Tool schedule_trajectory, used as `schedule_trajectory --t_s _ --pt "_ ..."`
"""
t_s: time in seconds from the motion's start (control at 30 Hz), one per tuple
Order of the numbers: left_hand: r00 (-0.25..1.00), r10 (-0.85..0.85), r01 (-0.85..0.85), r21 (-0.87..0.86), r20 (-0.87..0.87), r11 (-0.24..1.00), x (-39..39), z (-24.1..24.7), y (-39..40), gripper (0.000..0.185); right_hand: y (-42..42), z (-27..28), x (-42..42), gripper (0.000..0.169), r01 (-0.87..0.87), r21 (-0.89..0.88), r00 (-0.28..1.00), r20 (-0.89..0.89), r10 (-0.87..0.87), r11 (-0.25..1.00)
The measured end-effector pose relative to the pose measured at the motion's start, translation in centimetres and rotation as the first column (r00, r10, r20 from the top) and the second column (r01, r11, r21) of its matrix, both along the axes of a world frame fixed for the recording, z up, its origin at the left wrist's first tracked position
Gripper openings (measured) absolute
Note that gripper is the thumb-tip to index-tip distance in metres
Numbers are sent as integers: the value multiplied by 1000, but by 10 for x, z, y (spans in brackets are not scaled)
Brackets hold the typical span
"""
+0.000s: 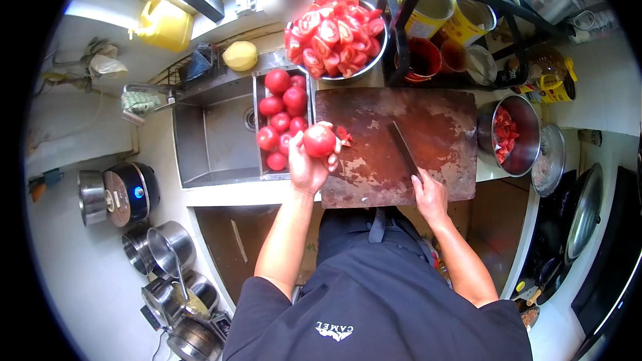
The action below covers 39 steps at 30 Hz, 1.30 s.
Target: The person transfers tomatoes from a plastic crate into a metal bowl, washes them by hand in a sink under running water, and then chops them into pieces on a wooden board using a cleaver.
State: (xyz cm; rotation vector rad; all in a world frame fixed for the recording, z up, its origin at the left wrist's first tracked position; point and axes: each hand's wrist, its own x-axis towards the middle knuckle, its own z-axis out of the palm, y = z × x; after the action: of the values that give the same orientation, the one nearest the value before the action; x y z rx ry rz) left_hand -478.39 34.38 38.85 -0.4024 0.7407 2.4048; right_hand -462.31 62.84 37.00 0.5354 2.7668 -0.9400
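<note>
My left hand (309,168) holds a whole red tomato (319,141) on its fingers, just over the left edge of a worn wooden cutting board (361,110). In my right hand (430,195) is the handle of a knife (403,148), its dark blade seen nearly edge-on above the board. Small tomato scraps (344,136) lie at the board's left side, close to my left fingers. Several whole tomatoes (278,81) sit in a narrow metal tray (259,125) at the sink's right side. Behind the board, a large metal bowl (383,50) is heaped with cut tomato wedges (331,35).
Right of the board stands a steel pot (526,133) with tomato trimmings (505,130). A black rack (401,25) with tins and sauce containers rises behind. To the left are a steel sink (225,135), a peeled potato-like item (240,56) and a yellow jug (165,25).
</note>
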Motion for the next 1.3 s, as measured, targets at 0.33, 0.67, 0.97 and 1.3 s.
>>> schedule_trajectory --t_s 0.33,0.67,0.97,1.3 --pt "890 -151 86 166 430 982 32 25 33 60 -61 73 -85 26 -576 107 481 -757 442 811" --pt "901 -131 -10 321 414 947 44 17 21 56 -68 68 -95 26 -618 132 468 -730 498 775" --pt "978 187 -203 -200 -93 959 80 -54 11 53 -81 41 -92 20 -525 182 545 -679 493 831" --pt "928 339 -373 -411 -155 832 73 -8 -4 65 -59 2 -91 28 -287 103 855 -421 304 952"
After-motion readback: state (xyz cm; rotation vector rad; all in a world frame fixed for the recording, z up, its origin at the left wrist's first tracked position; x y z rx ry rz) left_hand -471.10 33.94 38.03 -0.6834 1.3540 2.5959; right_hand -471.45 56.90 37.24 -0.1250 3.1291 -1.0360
